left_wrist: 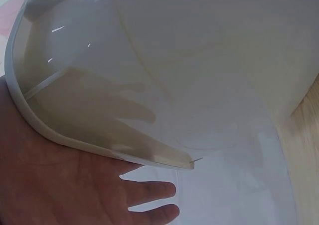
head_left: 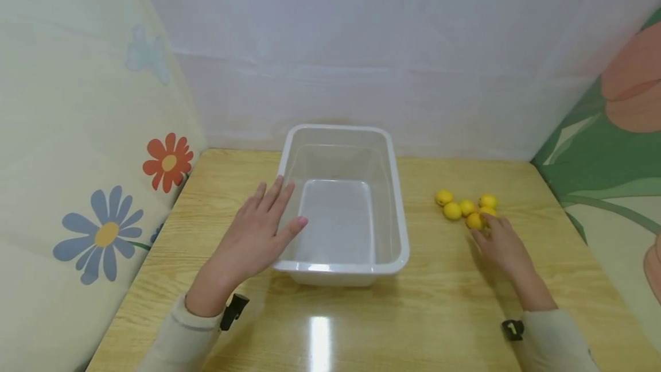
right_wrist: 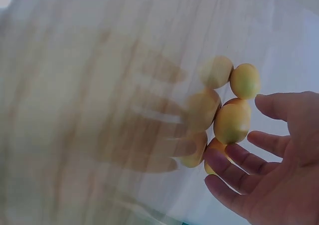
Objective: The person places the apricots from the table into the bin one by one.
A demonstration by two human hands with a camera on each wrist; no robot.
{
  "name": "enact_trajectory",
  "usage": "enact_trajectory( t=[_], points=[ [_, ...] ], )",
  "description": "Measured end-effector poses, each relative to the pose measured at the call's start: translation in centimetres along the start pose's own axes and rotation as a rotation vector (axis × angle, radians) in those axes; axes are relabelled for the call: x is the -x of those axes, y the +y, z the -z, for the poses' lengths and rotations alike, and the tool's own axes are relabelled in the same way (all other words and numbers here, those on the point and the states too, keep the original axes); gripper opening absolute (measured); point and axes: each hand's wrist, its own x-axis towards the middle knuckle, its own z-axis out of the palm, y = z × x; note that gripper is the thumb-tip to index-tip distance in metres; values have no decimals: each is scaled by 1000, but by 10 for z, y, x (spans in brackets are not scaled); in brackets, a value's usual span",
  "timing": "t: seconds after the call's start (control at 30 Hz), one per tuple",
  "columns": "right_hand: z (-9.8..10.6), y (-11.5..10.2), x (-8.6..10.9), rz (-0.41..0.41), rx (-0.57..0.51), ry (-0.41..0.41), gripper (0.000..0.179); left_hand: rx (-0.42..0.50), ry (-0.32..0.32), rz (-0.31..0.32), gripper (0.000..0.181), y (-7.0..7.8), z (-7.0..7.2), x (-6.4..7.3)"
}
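Observation:
A deep white plastic tub (head_left: 338,272) stands on the wooden table, with nothing visible inside it. My left hand (head_left: 253,237) lies at the tub's left rim, its fingers straight and spread; the left wrist view shows the palm (left_wrist: 65,185) against the rim's outer side. To the right of the tub, several yellow lemons (head_left: 453,210) lie in a loose cluster. My right hand (head_left: 503,245) reaches over the near side of the cluster. Its fingers (right_wrist: 234,172) are spread and slightly bent beside the lemons (right_wrist: 232,122), not closed around any; the fingertips appear to touch the nearest ones.
The light wood table (head_left: 439,314) runs back to a pale cloth wall (head_left: 361,45). A flower-printed sheet (head_left: 103,131) borders the left side, and another printed sheet (head_left: 614,159) the right.

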Motion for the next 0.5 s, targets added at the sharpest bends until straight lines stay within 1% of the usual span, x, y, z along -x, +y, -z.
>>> enact_trajectory(
  t=[0.27,0.5],
  points=[
    [1,1,-6,5,30,-24,63,-23,-13,1,82,1,1,0],
    [1,1,-11,9,49,-11,59,-49,-11,-4,80,1,1,0]
  ],
)
